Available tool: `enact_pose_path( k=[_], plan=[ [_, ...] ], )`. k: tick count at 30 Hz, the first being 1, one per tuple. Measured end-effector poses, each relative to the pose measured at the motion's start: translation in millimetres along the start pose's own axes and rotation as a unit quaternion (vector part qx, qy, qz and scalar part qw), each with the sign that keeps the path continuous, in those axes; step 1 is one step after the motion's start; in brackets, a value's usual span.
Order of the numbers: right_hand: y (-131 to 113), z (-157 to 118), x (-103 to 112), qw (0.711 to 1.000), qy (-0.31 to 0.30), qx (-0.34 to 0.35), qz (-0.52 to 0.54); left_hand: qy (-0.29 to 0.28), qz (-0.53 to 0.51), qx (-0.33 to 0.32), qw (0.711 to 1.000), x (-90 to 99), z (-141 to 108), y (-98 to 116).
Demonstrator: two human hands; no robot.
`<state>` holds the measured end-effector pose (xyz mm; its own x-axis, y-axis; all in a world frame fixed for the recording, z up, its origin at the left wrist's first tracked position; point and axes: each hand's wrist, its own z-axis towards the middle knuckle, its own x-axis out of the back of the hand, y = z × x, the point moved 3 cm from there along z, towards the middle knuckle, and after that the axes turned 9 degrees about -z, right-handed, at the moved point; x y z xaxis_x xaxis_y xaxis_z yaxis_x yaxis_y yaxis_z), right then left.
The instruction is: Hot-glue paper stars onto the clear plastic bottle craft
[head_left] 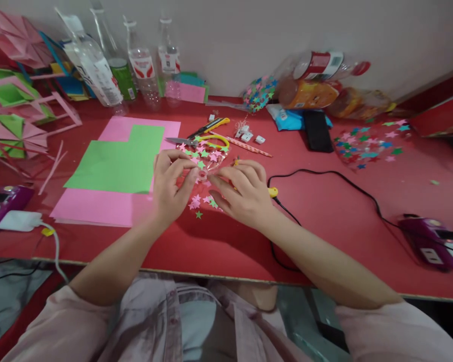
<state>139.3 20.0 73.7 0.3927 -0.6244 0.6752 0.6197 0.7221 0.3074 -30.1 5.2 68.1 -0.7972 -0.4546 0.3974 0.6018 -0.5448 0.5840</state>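
Note:
At the middle of the red table, a clear plastic piece with a round neck point(203, 174) sits between both hands, with pink and green paper stars point(211, 156) on it. My left hand point(173, 186) has its thumb and fingers closed on the neck's left side. My right hand point(243, 191) is at the right of the neck, fingers bent and thumb apart; what its fingertips touch is too small to tell. More loose stars point(195, 202) lie just below the neck. Scissors point(184, 142) and a yellow cutter point(211, 126) lie behind the hands.
Green paper point(113, 166) lies on pink paper point(98, 208) at left. Plastic bottles point(141, 68) stand at the back. A black phone point(317, 131), a star-covered clear piece point(373, 143), a black cable point(332, 172) and a purple device point(430, 241) are at right.

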Motion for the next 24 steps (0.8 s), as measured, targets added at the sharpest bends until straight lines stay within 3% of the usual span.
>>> enact_pose_path(
  k=[6, 18, 24],
  plan=[
    [0.3, -1.0, -8.8, 0.999, 0.012, 0.007, -0.030, 0.030, -0.019, -0.008, 0.999, 2.9, 1.8, -5.8],
    [-6.1, 5.6, -13.2, 0.998, 0.057, -0.001, -0.027, 0.034, -0.018, -0.017, 0.999, -1.2, 1.9, -15.5],
    [-5.8, 2.1, -15.9, 0.999, 0.020, -0.024, -0.020, 0.017, -0.010, -0.002, 1.000, -3.4, 0.8, -16.0]
  ],
)
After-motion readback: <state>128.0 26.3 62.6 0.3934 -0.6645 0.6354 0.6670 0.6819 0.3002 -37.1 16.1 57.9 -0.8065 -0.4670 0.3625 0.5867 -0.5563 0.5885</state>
